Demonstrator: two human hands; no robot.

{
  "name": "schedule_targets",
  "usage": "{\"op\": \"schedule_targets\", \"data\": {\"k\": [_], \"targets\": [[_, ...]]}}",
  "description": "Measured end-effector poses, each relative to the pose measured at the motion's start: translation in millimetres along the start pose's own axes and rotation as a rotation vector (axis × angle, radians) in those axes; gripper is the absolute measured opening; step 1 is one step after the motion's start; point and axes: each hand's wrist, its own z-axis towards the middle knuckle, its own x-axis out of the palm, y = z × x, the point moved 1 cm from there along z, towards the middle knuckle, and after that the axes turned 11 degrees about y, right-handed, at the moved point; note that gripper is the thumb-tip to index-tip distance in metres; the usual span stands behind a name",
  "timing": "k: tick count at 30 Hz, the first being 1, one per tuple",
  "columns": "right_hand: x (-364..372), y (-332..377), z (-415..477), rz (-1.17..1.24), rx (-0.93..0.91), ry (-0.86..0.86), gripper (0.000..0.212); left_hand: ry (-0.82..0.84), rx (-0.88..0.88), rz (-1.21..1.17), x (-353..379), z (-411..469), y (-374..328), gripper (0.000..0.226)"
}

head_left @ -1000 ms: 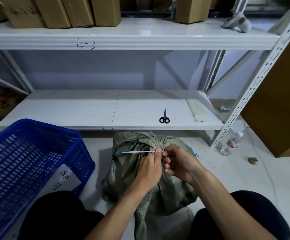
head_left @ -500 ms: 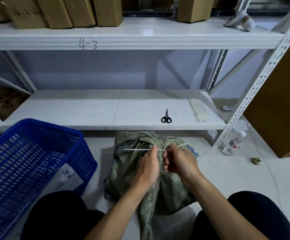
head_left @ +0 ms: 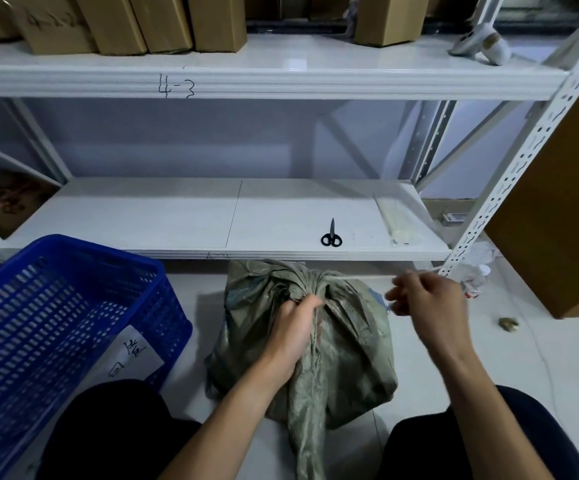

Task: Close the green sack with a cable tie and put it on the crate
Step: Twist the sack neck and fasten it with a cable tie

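Head view: crinkled woven green sack (head_left: pixel 347 344), bunched neck.

"4-3" handwritten on upper shelf edge (head_left: pixel 176 87); box (head_left: pixel 52 24) and crate label (head_left: pixel 135 355) scrawls illegible.

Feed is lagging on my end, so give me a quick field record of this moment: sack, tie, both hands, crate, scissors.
sack: green sack on the floor, neck bunched
tie: pale cable tie around the neck, tail stretched toward the right
left hand: left hand gripping the sack's neck
right hand: right hand closed on the tie's tail, motion-blurred
crate: blue crate to the left of the sack; sack not on it yet
scissors: black scissors on the lower shelf, untouched
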Motion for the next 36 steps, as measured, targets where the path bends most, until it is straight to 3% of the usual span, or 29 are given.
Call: {"op": "schedule_targets", "data": {"k": [2,4,6,9,13,16,19,22,26,30,33,36], "targets": [[-18,-1,-7,-0.275,-0.056,-0.045,0.028,0.041,-0.02,-0.062,-2,-6,-8,0.038],[-18,-4,-16,-0.524,-0.048,0.057,0.03,0.122,-0.02,-0.195,-2,-9,-15,0.022],[-5,-11,-21,-0.568,-0.015,0.188,0.031,0.197,-0.068,-0.374,-1,-9,-22,0.02],[28,-17,-22,-0.427,-0.002,0.272,0.033,0.269,-0.11,-0.49,2,-10,-26,0.026],[65,-12,-19,-0.016,0.172,0.345,0.039,0.315,-0.083,-0.332,5,-24,-24,0.028],[73,2,-23,0.233,0.211,0.358,0.034,0.214,-0.039,-0.11,2,-30,-23,0.023],[80,5,-28,0.32,0.226,0.339,0.035,0.087,-0.006,0.089,-4,-31,-24,0.043],[86,5,-26,0.261,0.222,0.293,0.028,0.074,0.034,0.257,-6,-28,-21,0.034],[92,11,-23,0.003,0.106,0.368,0.051,0.119,0.085,0.514,-6,-21,-18,0.057],[105,1,-11,-0.239,0.078,0.411,0.052,0.149,0.132,0.792,1,-21,-15,0.051],[106,-1,-5,-0.348,0.05,0.417,0.049,0.136,0.058,0.729,-1,-20,-7,0.053],[101,-1,-1,-0.399,0.063,0.418,0.048,0.205,0.077,0.408,0,-23,-2,0.042]]}}
